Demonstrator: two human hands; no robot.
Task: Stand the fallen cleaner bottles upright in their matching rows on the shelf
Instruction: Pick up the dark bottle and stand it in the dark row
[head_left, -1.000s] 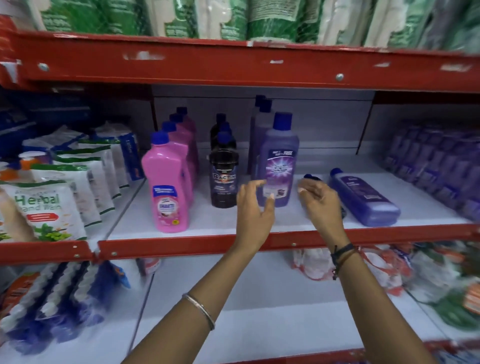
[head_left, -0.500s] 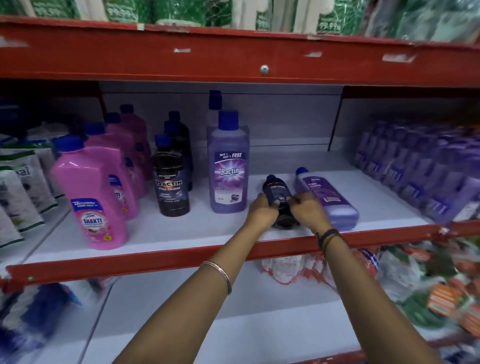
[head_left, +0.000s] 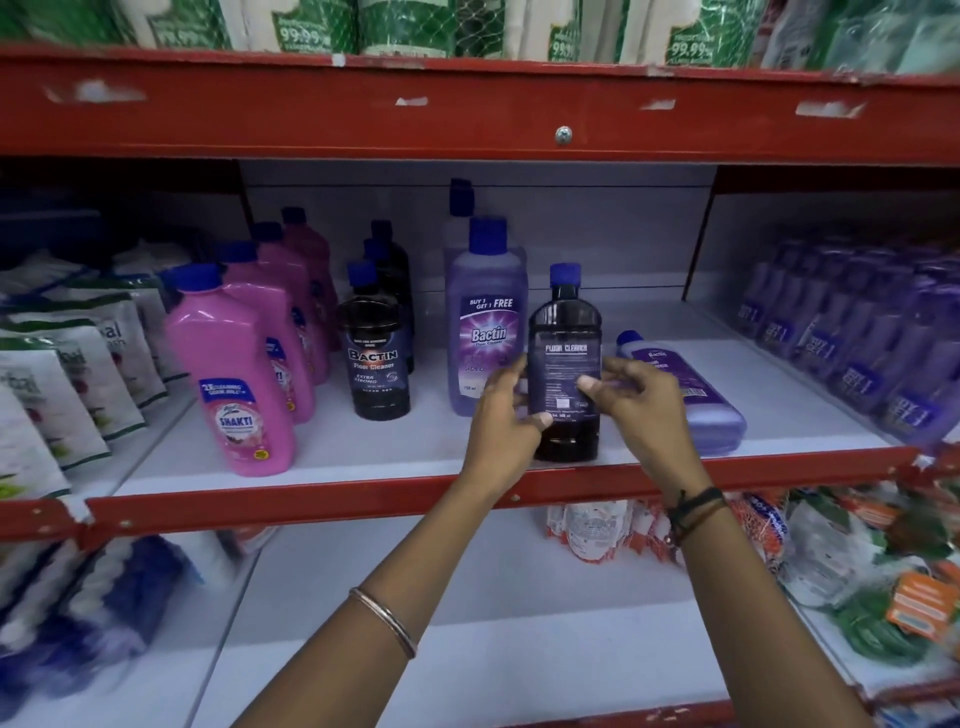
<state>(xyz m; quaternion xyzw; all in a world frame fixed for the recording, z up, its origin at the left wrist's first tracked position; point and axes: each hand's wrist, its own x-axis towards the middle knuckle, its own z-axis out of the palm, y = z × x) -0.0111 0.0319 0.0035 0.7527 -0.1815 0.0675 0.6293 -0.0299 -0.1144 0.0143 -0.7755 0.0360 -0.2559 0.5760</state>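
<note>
A black cleaner bottle (head_left: 566, 332) with a blue cap stands upright near the shelf's front edge, back label facing me. My left hand (head_left: 506, 415) grips its left side and my right hand (head_left: 631, 400) grips its right side. Behind my right hand a purple bottle (head_left: 696, 395) lies on its side. To the left stand a row of black Bactin bottles (head_left: 376, 364), a row of tall purple Bactin bottles (head_left: 485, 322) and a row of pink Shakti bottles (head_left: 234, 374).
The white shelf (head_left: 415, 441) has a red front lip (head_left: 311, 504) and a red beam (head_left: 467, 109) overhead. Blurred purple bottles (head_left: 857, 332) fill the right bay, white pouches (head_left: 62, 374) the left. Packets lie on the lower shelf.
Both hands closed on the black bottle as it lay on its side, then raised it. It now stands upright at the shelf's front.
</note>
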